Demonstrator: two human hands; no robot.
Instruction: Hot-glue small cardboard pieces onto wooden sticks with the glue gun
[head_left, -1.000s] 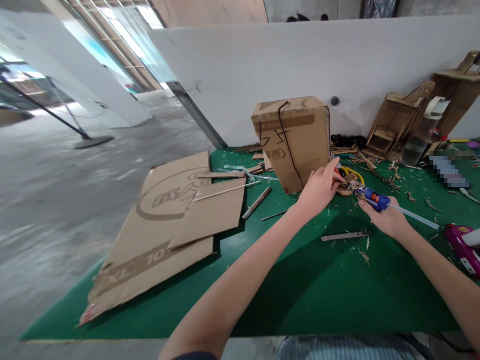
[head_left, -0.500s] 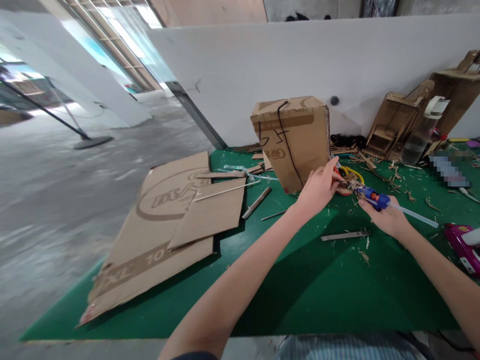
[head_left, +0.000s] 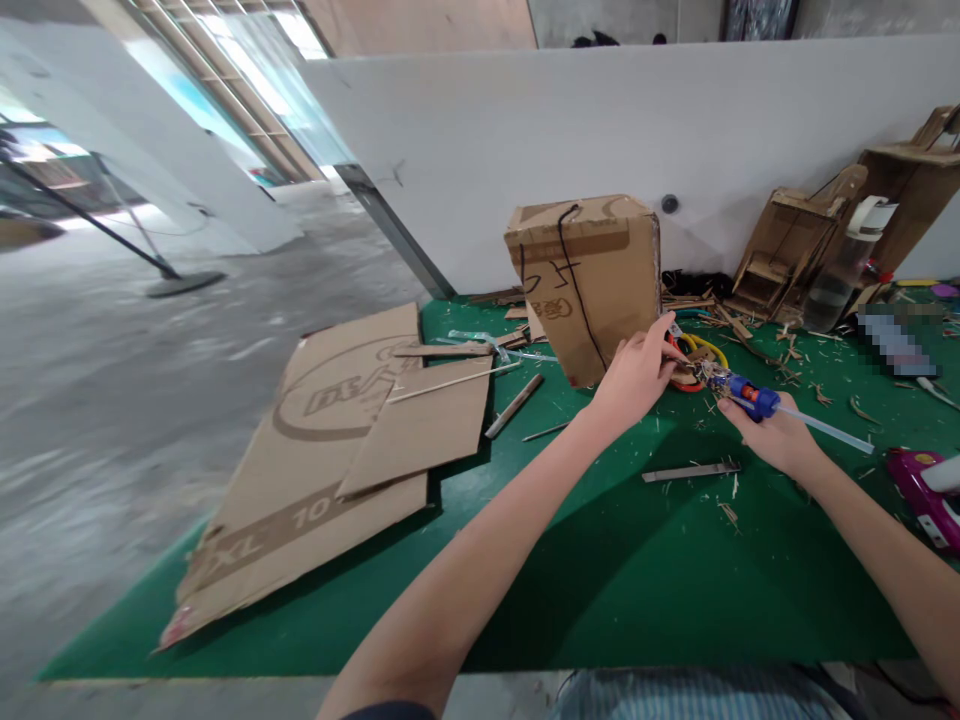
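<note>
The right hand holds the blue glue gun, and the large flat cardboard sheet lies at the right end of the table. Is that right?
Not quite: the head view shows the large flat cardboard sheet at the table's left end. The right hand does hold the blue glue gun.

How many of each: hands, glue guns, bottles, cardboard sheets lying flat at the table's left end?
Hands: 2 (left hand, right hand)
Glue gun: 1
Bottle: 1
Cardboard sheets: 2 (large sheet, small sheet overlapping it)
Total: 6
</note>
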